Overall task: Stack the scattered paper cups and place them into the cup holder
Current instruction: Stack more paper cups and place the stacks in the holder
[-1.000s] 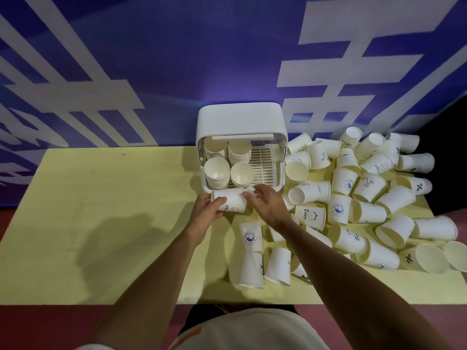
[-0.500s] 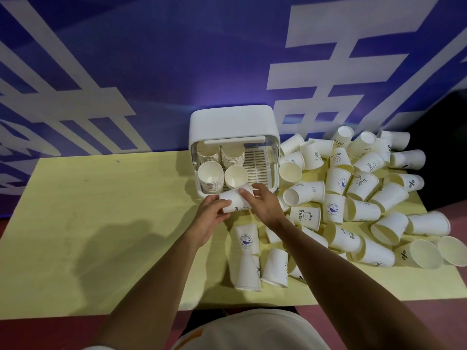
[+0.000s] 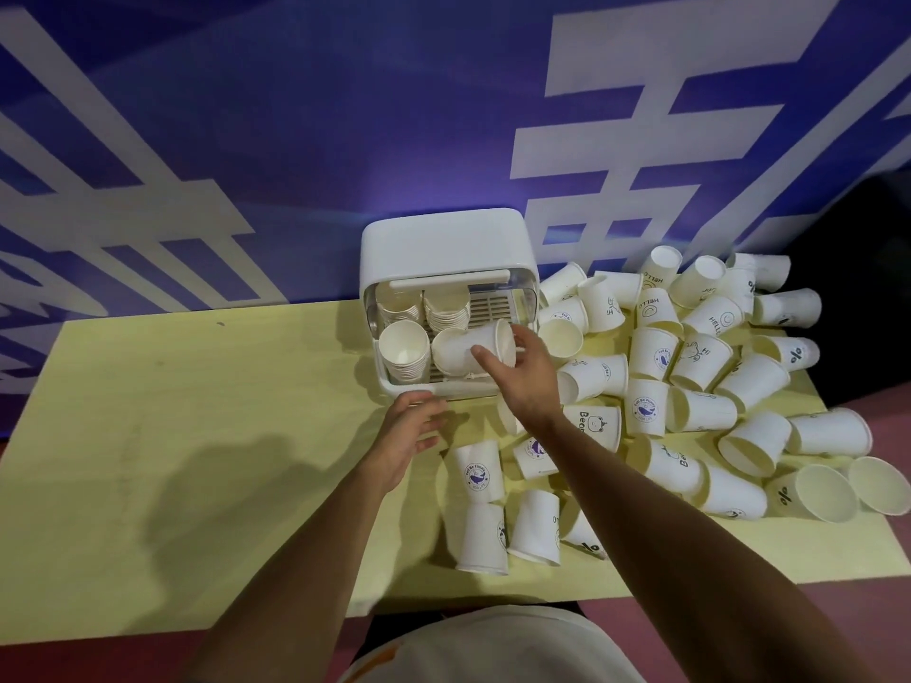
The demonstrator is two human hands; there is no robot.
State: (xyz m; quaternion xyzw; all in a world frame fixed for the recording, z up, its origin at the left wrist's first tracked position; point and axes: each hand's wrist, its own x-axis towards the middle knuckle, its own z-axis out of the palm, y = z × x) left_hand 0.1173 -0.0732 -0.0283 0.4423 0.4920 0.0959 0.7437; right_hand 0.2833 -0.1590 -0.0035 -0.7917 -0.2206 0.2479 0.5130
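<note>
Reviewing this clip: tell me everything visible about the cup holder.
The cup holder is a white, plastic-looking box with rounded corners and a solid top, open at the front under a white bar handle. It stands upright at the back of the yellow table, by the blue wall. Inside, stacks of cups fill its left and middle; bare slats show on the right. The right hand holds a paper cup sideways in its opening.

cup holder (image 3: pixel 446 248) at table (image 3: pixel 197 460) rear | stacks (image 3: pixel 404 354) inside | loose cups (image 3: pixel 700 382) right
</note>
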